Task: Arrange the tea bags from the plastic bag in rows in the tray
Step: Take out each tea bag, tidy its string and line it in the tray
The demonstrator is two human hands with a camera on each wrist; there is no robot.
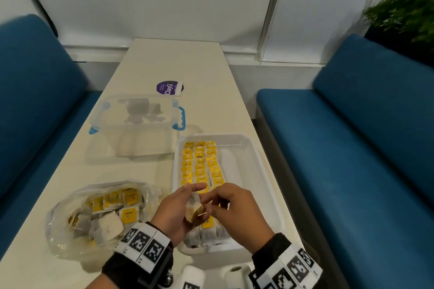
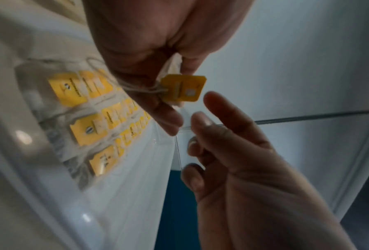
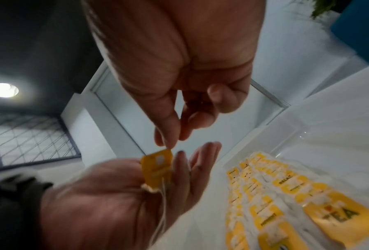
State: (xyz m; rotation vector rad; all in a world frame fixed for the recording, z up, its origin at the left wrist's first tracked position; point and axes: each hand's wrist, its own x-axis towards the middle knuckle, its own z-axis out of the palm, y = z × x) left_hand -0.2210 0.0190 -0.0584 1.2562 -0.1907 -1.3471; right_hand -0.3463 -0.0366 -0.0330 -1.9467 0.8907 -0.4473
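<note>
A white tray (image 1: 244, 171) lies on the table at front right, its left half filled with rows of yellow-tagged tea bags (image 1: 202, 166) (image 2: 97, 118) (image 3: 286, 194). Over the tray's near end my left hand (image 1: 176, 209) (image 2: 157, 50) (image 3: 114, 203) grips one tea bag (image 1: 194, 212), whose yellow tag (image 2: 183, 88) (image 3: 156, 167) and string stick out from the fingers. My right hand (image 1: 232, 204) (image 2: 232, 152) (image 3: 179, 67) hovers close beside it, fingers loosely curled, tips just short of the tag. The crumpled plastic bag (image 1: 98, 213) with several tea bags sits at front left.
A clear lidded box with blue clips (image 1: 136, 122) stands behind the bag, with a purple round label (image 1: 170, 88) farther back. Blue benches (image 1: 35, 101) (image 1: 375, 136) flank the narrow table. Two white objects (image 1: 192, 277) lie at the table's near edge.
</note>
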